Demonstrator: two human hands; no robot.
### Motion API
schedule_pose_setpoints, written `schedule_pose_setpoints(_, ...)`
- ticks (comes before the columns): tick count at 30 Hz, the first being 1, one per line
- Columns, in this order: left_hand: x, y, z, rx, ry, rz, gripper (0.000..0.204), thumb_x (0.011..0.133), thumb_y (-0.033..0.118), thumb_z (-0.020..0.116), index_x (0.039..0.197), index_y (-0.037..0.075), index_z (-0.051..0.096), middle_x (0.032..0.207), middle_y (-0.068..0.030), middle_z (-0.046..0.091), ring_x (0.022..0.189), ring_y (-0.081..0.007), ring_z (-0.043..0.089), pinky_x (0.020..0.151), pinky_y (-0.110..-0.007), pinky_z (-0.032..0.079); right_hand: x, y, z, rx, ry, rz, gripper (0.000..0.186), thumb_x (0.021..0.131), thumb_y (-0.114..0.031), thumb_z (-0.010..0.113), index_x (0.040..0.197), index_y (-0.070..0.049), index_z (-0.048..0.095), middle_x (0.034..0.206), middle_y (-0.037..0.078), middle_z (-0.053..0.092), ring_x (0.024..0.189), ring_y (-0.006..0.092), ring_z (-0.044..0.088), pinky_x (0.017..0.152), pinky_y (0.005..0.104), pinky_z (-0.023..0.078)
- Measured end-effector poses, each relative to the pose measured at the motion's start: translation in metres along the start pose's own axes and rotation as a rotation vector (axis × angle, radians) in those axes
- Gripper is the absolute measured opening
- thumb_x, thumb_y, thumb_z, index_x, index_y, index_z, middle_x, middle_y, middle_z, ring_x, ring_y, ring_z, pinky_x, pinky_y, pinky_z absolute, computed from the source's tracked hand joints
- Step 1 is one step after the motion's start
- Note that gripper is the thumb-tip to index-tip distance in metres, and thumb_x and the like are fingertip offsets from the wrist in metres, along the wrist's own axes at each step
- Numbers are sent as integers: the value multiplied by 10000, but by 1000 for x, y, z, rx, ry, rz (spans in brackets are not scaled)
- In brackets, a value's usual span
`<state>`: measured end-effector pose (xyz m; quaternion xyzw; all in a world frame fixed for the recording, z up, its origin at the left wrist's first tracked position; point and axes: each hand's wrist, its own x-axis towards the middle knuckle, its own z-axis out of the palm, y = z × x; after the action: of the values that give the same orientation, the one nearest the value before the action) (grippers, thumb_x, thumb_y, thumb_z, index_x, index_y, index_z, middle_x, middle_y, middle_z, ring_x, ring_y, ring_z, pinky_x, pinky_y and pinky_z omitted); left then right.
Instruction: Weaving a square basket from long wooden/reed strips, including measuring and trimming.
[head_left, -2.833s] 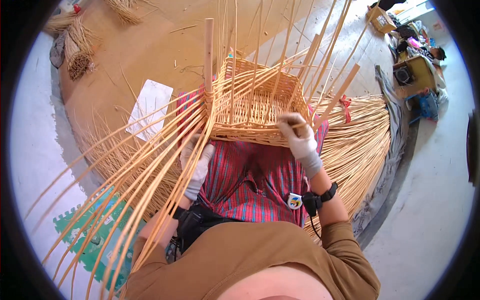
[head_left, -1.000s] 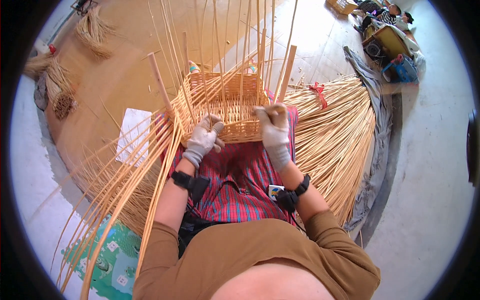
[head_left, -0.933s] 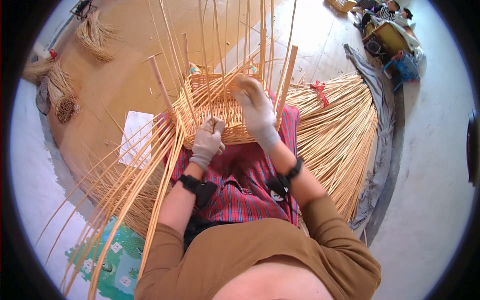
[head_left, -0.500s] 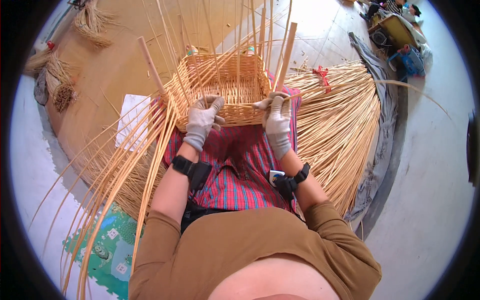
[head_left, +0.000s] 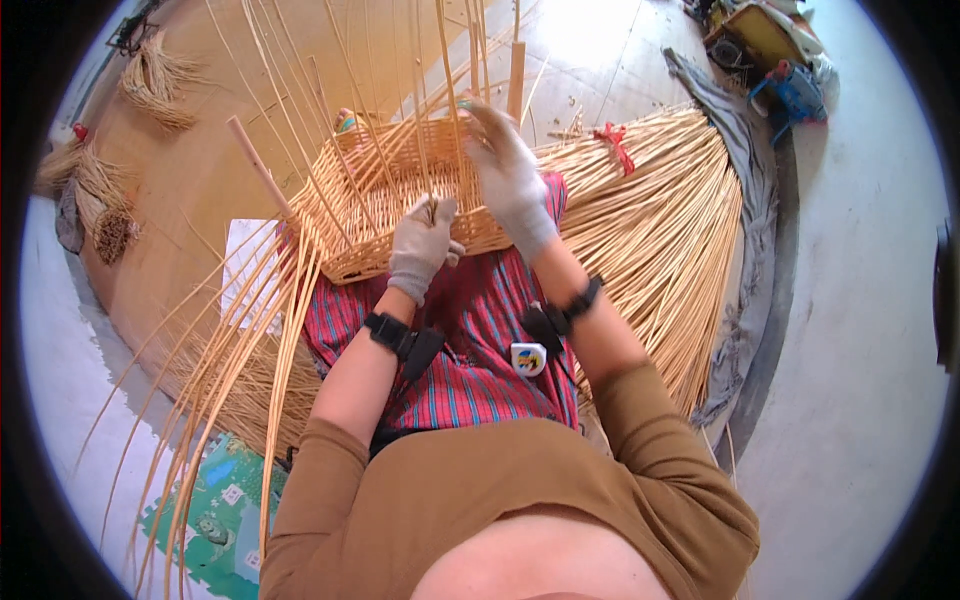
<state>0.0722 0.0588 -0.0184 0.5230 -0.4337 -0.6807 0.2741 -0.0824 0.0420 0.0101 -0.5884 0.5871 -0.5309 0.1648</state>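
A half-woven wicker basket (head_left: 350, 262) rests tilted on my lap over a red checked cloth (head_left: 470, 385), with long upright rods rising from its walls. At the near rim my left hand (head_left: 424, 242), in a pale work glove, is closed with thumb and fingers pinched on a thin wicker rod (head_left: 431, 190). My right hand (head_left: 508, 180), gloved too, is raised over the basket's right side, its fingers pointing up and smeared by motion; whether it grips a strand is unclear. Thick wooden pegs stand at the corners, one at the left (head_left: 258, 167) and one at the right (head_left: 516, 80).
Loose rods (head_left: 230, 370) trail from the basket's left corner. A large fan of rods (head_left: 660, 210) tied with red lies at the right on grey cloth (head_left: 762, 230). Wicker bundles (head_left: 160, 85) lie far left. A green mat (head_left: 210, 520) and white sheet (head_left: 248, 270) lie left.
My right hand has left the near rim and lifted up and away, across the basket's right side. My left hand stays at the near rim. The basket has turned and shifted left in view.
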Motion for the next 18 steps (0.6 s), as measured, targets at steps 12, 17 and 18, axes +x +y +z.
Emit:
schedule_pose_setpoints(12, 4, -7, 1, 23, 20, 25, 186, 1037, 188, 658, 1159, 58, 603, 933, -84, 683, 521, -175, 676, 414, -299, 532, -100, -26, -54, 308, -153, 370, 289, 1075, -92, 552, 1352, -11, 557, 1049, 106, 703, 888, 177, 692, 823, 288, 583)
schedule_pose_setpoints(17, -2, -17, -12, -170, -96, 115, 295, 1060, 89, 582, 1348, 75, 520, 1218, -92, 665, 614, -180, 698, 486, -289, 569, 25, -23, 15, -134, -106, 155, 571, 997, -528, 600, 1273, -29, 635, 1029, 232, 726, 1018, 451, 682, 928, 506, 521)
schedule_pose_setpoints(18, -2, -17, -14, -242, -154, 150, 298, 1061, 83, 577, 1353, 78, 520, 1232, -85, 665, 630, -178, 702, 497, -288, 574, 42, -14, 26, 245, -218, 322, 526, 1025, -539, 553, 1138, -35, 651, 853, 163, 677, 837, 368, 658, 781, 455, 518)
